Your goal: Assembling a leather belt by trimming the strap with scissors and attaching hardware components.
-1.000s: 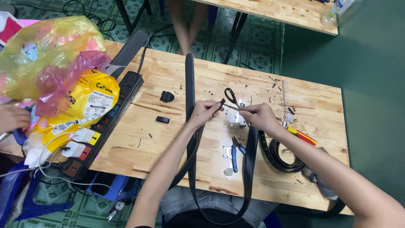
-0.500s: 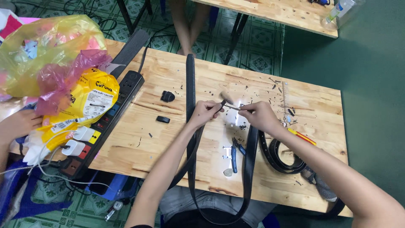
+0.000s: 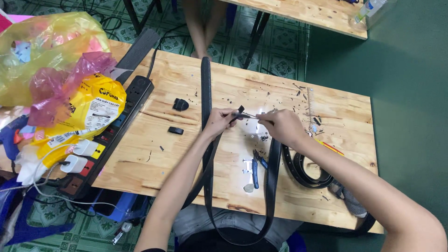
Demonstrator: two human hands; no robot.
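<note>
the left hand (image 3: 218, 120) has its fingers (image 3: 229, 115) pinched shut on the black tip of a belt end (image 3: 240, 111), held just above the worktop (image 3: 186, 84). the right hand (image 3: 282, 127) is closed too, its fingers (image 3: 267, 119) gripping a thin metal tool (image 3: 254, 116) whose point meets the belt end between the two hands; what kind of tool it is cannot be told. the belt (image 3: 206, 88) is a long black strap: from the left hand one run goes straight away toward the far edge of the worktop, and another drops off the near edge, loops low in front of the person's lap and comes back up to the right hand. just nearer than the belt end, between the two runs of the belt, lie blue-handled pliers (image 3: 255, 162) and a small metal piece (image 3: 248, 165), with a pale scrap (image 3: 249, 188) closer to the near edge. right of the belt, by the right forearm, a second belt sits in a coil (image 3: 303, 170), and a red and yellow pen-like thing (image 3: 330, 147) lies just beyond it. black cuttings (image 3: 298, 88) are scattered beyond the right hand. left of the belt lie two small black pieces (image 3: 180, 104), one rounded, one flat, well apart from the hands. further left a black power strip (image 3: 116, 126) with white plugs (image 3: 74, 163) runs along the worktop's edge, and a yellow bag (image 3: 88, 109) with pink and yellow plastic (image 3: 46, 56) is heaped beside it.
</note>
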